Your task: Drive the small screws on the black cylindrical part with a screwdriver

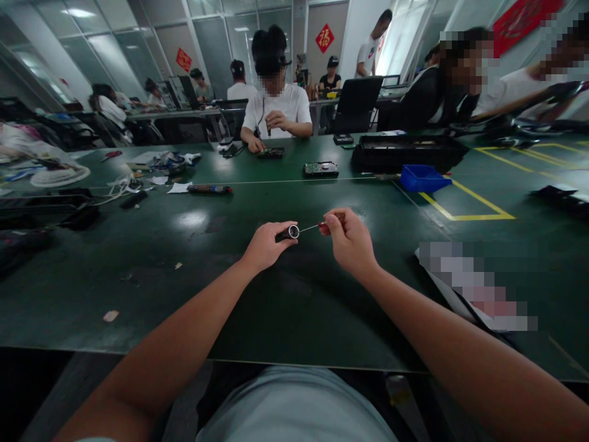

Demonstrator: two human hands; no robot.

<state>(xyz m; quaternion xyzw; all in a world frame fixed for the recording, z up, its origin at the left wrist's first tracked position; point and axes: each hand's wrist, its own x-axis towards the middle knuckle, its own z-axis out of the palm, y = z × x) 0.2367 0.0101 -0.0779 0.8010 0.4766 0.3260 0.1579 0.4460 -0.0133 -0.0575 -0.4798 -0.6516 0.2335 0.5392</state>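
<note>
Between the thumb and fingers of my left hand (269, 247) is a small dark cylinder (293, 232) with a bright round rim facing me. My right hand (350, 242) is closed around the red handle of a thin screwdriver (309, 229). Its metal shaft points left, and the tip is at or very near the right side of the cylinder's rim; whether they touch is too small to tell. Both hands are above the green table (304, 313), in front of me.
Across the table a person (276, 110) handles a circuit board (270, 153). A hard drive (321, 169), a long black tray (407, 152) and a blue bin (423, 178) stand beyond my hands. Cables and a white fan grille (59, 177) lie left, a dark tool (209, 189) nearer.
</note>
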